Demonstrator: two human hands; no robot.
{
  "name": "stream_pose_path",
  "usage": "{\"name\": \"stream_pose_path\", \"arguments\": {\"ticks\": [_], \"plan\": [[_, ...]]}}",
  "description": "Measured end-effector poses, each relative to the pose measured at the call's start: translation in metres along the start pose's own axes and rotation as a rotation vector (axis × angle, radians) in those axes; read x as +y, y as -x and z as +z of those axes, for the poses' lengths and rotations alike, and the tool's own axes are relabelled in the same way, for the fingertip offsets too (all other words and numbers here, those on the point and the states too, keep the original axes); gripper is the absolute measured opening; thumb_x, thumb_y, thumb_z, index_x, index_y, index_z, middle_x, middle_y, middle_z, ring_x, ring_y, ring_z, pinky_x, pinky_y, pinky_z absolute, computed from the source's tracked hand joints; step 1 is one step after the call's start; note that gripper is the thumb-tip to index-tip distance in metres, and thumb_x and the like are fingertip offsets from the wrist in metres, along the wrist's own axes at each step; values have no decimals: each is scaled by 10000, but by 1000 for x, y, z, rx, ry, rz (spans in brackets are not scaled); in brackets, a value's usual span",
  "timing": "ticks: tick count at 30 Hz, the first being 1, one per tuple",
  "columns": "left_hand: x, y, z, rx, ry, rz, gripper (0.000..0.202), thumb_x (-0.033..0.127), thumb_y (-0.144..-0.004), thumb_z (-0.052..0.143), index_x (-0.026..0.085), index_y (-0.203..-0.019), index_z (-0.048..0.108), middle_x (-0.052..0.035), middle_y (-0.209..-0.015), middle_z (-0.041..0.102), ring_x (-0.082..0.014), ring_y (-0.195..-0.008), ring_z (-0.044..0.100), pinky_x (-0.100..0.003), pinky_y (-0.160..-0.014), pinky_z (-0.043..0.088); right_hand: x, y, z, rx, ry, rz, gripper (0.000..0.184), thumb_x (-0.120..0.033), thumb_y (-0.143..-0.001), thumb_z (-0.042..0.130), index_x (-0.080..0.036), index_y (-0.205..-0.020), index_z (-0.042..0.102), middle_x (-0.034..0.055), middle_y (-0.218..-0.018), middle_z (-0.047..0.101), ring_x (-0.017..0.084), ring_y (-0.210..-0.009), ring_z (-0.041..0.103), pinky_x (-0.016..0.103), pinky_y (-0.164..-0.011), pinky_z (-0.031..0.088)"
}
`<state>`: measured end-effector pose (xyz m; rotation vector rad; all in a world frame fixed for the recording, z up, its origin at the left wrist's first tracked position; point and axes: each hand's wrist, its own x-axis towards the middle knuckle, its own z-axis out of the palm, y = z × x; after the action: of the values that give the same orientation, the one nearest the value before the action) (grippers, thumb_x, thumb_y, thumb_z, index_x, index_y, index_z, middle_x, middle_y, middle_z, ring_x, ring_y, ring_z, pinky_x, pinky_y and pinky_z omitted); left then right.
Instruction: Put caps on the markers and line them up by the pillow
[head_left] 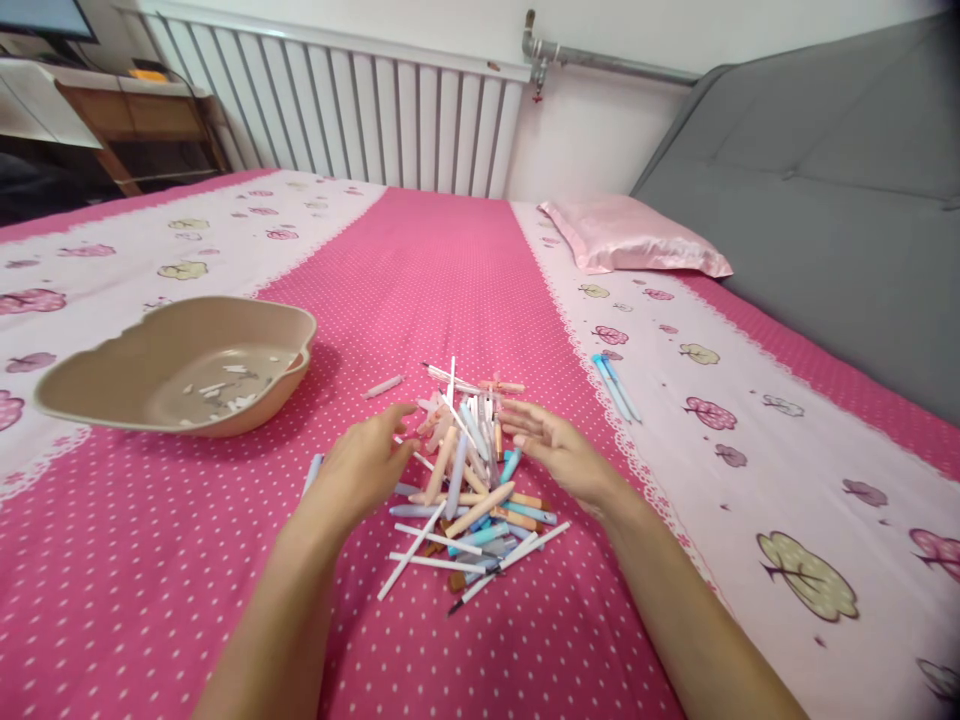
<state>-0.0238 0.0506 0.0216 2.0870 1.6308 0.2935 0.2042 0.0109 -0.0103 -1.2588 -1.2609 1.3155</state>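
Leave the tan basin [255,412] be, toward the left edge of the bed [465,250]. With left hand [367,460] half-curled, heap of pens and paintbrushes [456,478] mid-bed between, right hand [562,455] open, both seemingly empty, best close in low and gently, clear of blue pens [611,388].

- Ref: loose heap of slim, multicoloured pen-like sticks [480,508], on pink dotted fabric bedspread [450,280]
- Left of heap: tan oval plastic basin [135,365], small white scraps [214,390] inside
- Right of heap: two thin blue sticks [611,386], side by side
- Behind-right of heap: pink rectangular satin pillow [630,237]
- Far behind heap: white ribbed metal radiator [364,110]
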Motion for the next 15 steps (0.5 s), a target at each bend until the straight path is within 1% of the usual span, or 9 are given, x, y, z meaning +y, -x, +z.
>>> {"name": "stream_pose_path", "arguments": {"ticks": [2, 4, 7, 9, 13, 15], "plan": [[1, 1, -3, 5, -74, -42, 450, 286, -833, 407, 188, -1263, 494, -129, -1101, 651, -256, -984, 619, -362, -823, 468, 2, -1, -1, 35, 27, -3, 384, -176, -764, 598, -219, -1145, 583, 87, -1277, 567, 183, -1185, 521, 417, -1057, 352], [2, 3, -5, 9, -128, -74, 439, 289, -837, 395, 195, -1251, 509, -123, -1104, 654, -257, -987, 617, -363, -827, 462, 4, -1, -2, 70, 60, -5, 339, -152, -754, 593, -215, -1086, 610, 79, -1236, 598, 180, -1145, 551, 424, -1043, 371], [3, 5, -8, -7, -179, -82, 428, 288, -844, 363, 184, -1219, 541, -129, -1095, 660, -278, -998, 612, -380, -828, 451, 5, -2, -3, 112, 118, -8, 312, -118, -744, 585, -211, -1038, 632, 74, -1174, 634, 185, -1093, 581, 434, -1015, 401], [4, 6, -10, -21, -204, -74, 408, 297, -845, 346, 186, -1159, 582, -123, -1056, 675, -290, -985, 616, -380, -811, 448, 6, -2, -4, 131, 153, -5, 302, -102, -740, 579, -201, -1019, 641, 79, -1148, 646, 191, -1070, 592, 431, -995, 417], [6, 8, -13, -49, -240, -57, 354, 318, -842, 341, 207, -983, 647, -104, -957, 696, -288, -919, 633, -364, -765, 444, 6, -3, -4, 160, 205, -1, 297, -67, -737, 561, -177, -1000, 644, 83, -1097, 665, 177, -1023, 611, 394, -963, 441], [6, 7, -13, -53, -248, -57, 343, 331, -839, 352, 206, -948, 653, -107, -948, 696, -283, -905, 634, -355, -752, 443, 5, -3, -4, 160, 233, -5, 302, -49, -739, 547, -179, -994, 643, 73, -1071, 673, 165, -1001, 619, 378, -950, 450]]}}
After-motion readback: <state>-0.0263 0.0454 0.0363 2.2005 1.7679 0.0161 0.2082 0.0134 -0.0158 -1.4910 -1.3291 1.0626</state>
